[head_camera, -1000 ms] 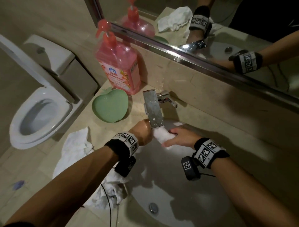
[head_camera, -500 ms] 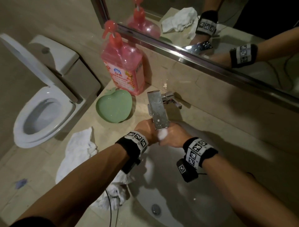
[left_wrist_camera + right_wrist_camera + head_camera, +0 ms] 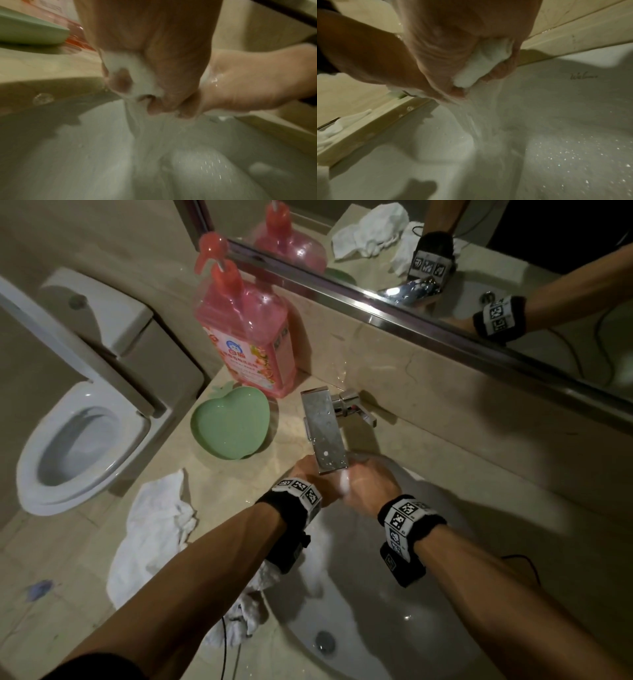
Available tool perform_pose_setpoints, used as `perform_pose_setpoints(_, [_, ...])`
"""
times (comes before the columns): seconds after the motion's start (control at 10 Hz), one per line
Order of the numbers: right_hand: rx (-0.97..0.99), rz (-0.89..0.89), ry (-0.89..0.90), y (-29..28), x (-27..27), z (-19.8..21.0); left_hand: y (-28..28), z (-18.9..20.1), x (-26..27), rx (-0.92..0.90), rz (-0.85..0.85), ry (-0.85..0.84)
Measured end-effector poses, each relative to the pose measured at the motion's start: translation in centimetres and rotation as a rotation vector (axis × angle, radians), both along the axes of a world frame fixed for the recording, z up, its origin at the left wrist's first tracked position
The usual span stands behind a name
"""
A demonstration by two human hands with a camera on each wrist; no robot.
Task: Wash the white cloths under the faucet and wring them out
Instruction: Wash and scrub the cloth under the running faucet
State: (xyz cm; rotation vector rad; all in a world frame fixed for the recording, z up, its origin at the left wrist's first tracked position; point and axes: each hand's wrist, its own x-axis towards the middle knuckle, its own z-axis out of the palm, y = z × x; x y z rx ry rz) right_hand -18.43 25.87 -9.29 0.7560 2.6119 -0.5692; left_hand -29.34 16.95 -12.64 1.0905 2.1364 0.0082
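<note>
1. Left hand (image 3: 308, 474) and right hand (image 3: 371, 484), fingers curled tight, squeeze a white cloth (image 3: 481, 63) under the faucet (image 3: 325, 433).
2. Water streams into the sink (image 3: 445, 594).
3. More cloths (image 3: 154, 529) lie at the counter's left edge.

white cloth (image 3: 477, 65) — wet, bunched, under faucet (image 3: 325, 433) | spare cloths (image 3: 154, 529) — crumpled, counter

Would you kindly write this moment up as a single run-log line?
phase: wringing | left hand: grips white cloth | right hand: grips same cloth | place: under faucet, over sink | water draining from cloth
</note>
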Motion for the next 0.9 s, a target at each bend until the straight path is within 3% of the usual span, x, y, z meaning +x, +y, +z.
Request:
perform_pose_setpoints(0.1, [-0.058, -0.086, 0.201, 0.4, 0.6, -0.9, 0.0, 2.5, -0.8, 0.082, -0.277, 0.031])
perform_pose_setpoints(0.2, [-0.247, -0.18, 0.242, 0.7, 1.3, -1.3, -1.0, 5.0, -1.1, 0.315, -0.119, -0.121])
perform_pose_setpoints(0.3, [-0.488, -0.284, 0.173, 0.2, 2.0, -0.7, -1.8, 5.8, -1.6, 0.475, -0.05, -0.136])
perform_pose_setpoints(0.4, [-0.687, -0.372, 0.146, -0.3, 1.8, 0.5, -3.6, 6.3, -1.9, 0.516, -0.032, -0.086])
perform_pose_setpoints(0.5, [-0.812, -0.467, 0.204, -0.6, 0.9, 1.5, -5.6, 6.9, -1.9, 0.617, 0.102, -0.18])
perform_pose_setpoints(0.6, [-0.761, -0.414, 0.268, -1.6, 0.2, 1.8, -6.2, 7.2, -2.1, 0.647, 0.205, -0.255])
perform_pose_setpoints(0.8, [-0.592, -0.406, 0.337, -2.6, 0.2, 0.9, -6.7, 6.2, -1.2, 0.722, 0.255, -0.071])
perform_pose_setpoints(0.9, [-0.561, -0.412, 0.402, -2.6, 0.6, 1.3, -6.7, 5.9, -0.8, 0.734, 0.352, -0.113])
